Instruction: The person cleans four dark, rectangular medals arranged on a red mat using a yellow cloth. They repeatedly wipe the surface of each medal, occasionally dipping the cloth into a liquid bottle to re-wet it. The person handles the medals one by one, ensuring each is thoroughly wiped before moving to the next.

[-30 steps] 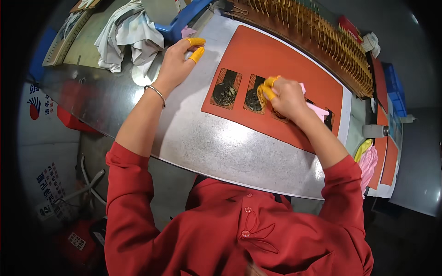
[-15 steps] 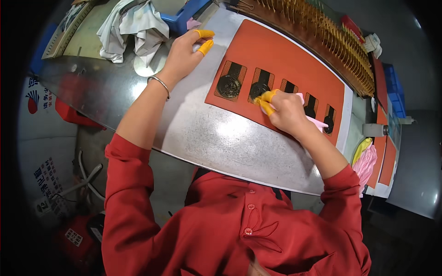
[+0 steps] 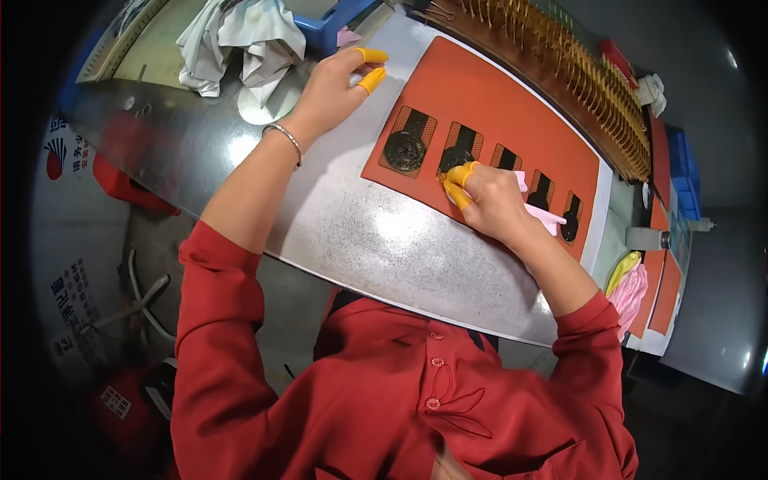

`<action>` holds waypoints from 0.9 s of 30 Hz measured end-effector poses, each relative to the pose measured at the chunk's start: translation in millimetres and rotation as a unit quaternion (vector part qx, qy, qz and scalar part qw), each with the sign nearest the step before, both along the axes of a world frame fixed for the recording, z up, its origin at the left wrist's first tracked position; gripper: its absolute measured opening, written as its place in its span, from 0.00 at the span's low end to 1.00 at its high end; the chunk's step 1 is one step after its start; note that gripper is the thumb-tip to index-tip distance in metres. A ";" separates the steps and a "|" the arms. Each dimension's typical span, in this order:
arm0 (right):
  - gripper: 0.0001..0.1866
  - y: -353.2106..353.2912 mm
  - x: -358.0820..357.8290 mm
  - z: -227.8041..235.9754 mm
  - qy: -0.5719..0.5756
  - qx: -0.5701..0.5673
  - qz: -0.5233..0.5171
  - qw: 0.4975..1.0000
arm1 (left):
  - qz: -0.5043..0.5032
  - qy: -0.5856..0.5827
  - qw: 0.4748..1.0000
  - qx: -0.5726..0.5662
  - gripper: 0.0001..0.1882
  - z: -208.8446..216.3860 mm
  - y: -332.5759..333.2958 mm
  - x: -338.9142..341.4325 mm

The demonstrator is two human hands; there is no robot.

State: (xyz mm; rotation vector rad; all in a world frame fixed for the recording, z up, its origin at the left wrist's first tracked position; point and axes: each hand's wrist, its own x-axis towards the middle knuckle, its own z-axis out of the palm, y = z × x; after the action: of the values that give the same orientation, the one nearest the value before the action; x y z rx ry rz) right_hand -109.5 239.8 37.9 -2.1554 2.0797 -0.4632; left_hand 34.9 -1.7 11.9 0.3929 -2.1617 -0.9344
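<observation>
On the table lies an orange sheet point(image 3: 496, 88) bearing a row of several dark rectangular pieces with gold mesh and black round patterns. My right hand point(image 3: 498, 200), with yellow finger cots, bends over the lower edge of the second piece point(image 3: 462, 142) from the left. Its thumb and fingers are pressed together there, and a pink cloth point(image 3: 544, 218) sticks out from the hand. Whatever is between the fingertips is hidden. My left hand point(image 3: 332, 92), also in yellow finger cots, is held left of the sheet near the leftmost piece point(image 3: 406, 144), thumb and forefinger apart, holding nothing.
A wooden rack point(image 3: 560, 72) with rows of gold-coloured wires runs along the far edge. White cloths point(image 3: 248, 40) and a blue bin point(image 3: 324, 32) are at the far left. At the right stand a grey bottle point(image 3: 646, 238) and pink and yellow cloths point(image 3: 628, 292).
My right fingertips have shifted slightly along the lower edge of the second piece and drawn closer together. My left hand keeps its pose, and the whole view has shifted a little.
</observation>
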 end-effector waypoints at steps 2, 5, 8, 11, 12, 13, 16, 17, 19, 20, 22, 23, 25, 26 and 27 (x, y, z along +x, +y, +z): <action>0.06 -13.5 -8.2 -3.3 0.010 -0.030 -0.040 0.999 | -0.008 -0.010 1.000 -0.006 0.12 -0.7 1.0 -0.5; 0.05 -33.5 -19.7 -3.3 -0.014 -0.044 -0.073 0.996 | 0.003 0.005 1.000 -0.008 0.12 -1.6 -2.6 2.0; 0.07 -18.6 -8.8 -4.8 -0.024 -0.053 -0.008 0.998 | 0.014 -0.028 0.999 0.021 0.12 2.3 -1.2 7.2; 0.07 -18.5 -6.2 3.1 -0.036 -0.052 -0.049 0.997 | 0.005 -0.051 0.999 -0.001 0.12 6.6 -1.4 4.7; 0.07 -19.7 -14.9 1.9 0.003 -0.041 -0.057 0.998 | 0.005 -0.048 0.999 0.005 0.12 4.8 1.4 4.9; 0.05 -19.4 -16.6 2.8 0.038 -0.031 -0.040 0.998 | 0.006 -0.045 0.999 0.006 0.12 4.9 1.5 5.0; 0.05 -11.1 -12.9 1.6 0.007 -0.033 0.026 0.999 | 0.008 -0.005 1.000 0.002 0.12 0.8 -0.7 4.8; 0.05 -11.0 -14.9 -0.5 0.004 -0.039 0.029 0.999 | 0.010 0.014 1.000 0.001 0.12 -0.6 -0.9 4.2; 0.05 -11.3 -15.9 0.6 0.000 -0.033 0.031 0.999 | 0.009 0.004 1.000 -0.005 0.12 -0.4 -1.4 3.5; 0.05 -11.5 -14.5 3.7 0.000 -0.020 0.030 0.999 | 0.009 -0.002 1.000 -0.008 0.12 0.2 -2.0 3.5; 0.05 -9.0 -12.2 11.6 0.001 0.008 0.043 0.999 | 0.013 0.003 1.000 -0.008 0.12 2.5 1.0 4.2; 0.05 -10.0 -12.4 12.0 -0.001 0.007 0.040 0.999 | 0.014 0.005 1.000 -0.008 0.12 3.6 2.1 4.1; 0.05 -13.4 -13.0 12.5 -0.007 0.003 0.034 0.999 | 0.009 -0.021 1.000 -0.001 0.12 3.9 -0.6 4.7; 0.05 -13.8 -14.4 8.7 0.018 0.007 0.029 0.999 | 0.006 -0.033 0.999 0.002 0.12 3.8 -1.8 5.3; 0.04 -12.2 -11.7 9.1 0.000 -0.003 0.053 0.999 | 0.007 -0.036 0.999 0.001 0.12 4.1 -1.5 5.9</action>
State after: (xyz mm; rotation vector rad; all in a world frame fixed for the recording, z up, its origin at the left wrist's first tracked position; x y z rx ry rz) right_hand -121.1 227.6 47.0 -2.2546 1.9538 -0.4597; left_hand 40.8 -3.2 16.1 0.4487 -2.2204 -0.9270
